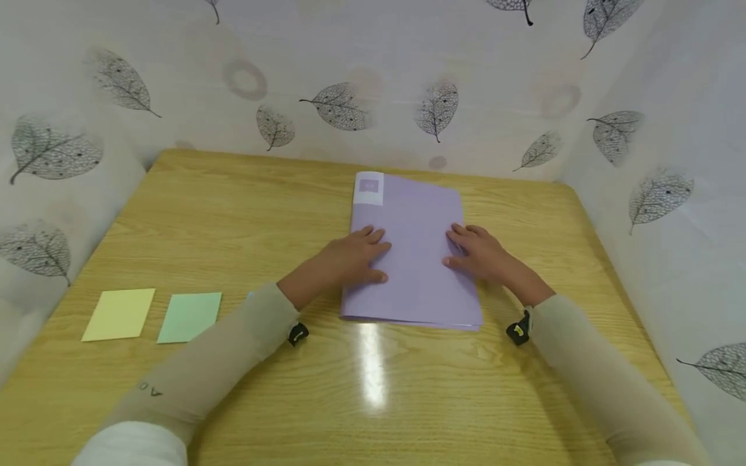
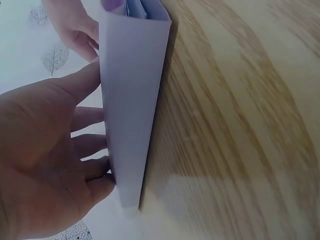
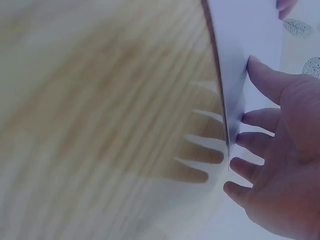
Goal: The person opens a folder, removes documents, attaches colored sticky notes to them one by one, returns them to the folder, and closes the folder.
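A purple folder (image 1: 416, 259) with a white label at its top left lies closed on the wooden table. My left hand (image 1: 355, 259) rests on its cover by the spine, fingers spread. On the opposite side my right hand (image 1: 480, 254) touches the cover near the free edge with its fingertips. The left wrist view shows the folder's thick spine (image 2: 131, 100) and some sheets (image 2: 136, 9) inside at the end. In the right wrist view the thumb and fingers (image 3: 257, 145) lie along the folder's thin edge.
A yellow paper square (image 1: 119, 315) and a green paper square (image 1: 189, 317) lie on the table at the left. A sliver of something blue (image 1: 249, 295) peeks out behind the left sleeve. Leaf-patterned wall covering (image 1: 402, 77) encloses the table's back and sides.
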The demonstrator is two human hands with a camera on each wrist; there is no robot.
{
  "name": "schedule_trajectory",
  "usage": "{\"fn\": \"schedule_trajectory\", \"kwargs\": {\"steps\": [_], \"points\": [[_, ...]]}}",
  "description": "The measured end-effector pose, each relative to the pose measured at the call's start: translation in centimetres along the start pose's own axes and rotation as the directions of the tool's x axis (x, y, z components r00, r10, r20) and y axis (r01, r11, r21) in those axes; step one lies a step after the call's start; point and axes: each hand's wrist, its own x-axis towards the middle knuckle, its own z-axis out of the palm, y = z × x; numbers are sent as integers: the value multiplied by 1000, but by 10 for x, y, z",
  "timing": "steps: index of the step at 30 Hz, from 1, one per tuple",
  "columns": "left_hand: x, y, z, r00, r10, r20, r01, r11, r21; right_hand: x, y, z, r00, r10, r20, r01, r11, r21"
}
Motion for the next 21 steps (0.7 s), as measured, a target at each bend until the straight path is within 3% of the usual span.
{"fn": "schedule_trajectory", "kwargs": {"steps": [7, 13, 21], "points": [[-6, -10, 10, 1000, -11, -21, 13, 996, 85, 11, -9, 1, 996, -85, 7, 85, 996, 17], [-13, -13, 14, 998, -2, -64, 6, 998, 65, 14, -17, 1, 997, -69, 28, 70, 998, -11], [-28, -9, 14, 998, 4, -59, -1, 999, 51, 6, -26, 4, 998, -61, 33, 60, 998, 9]]}}
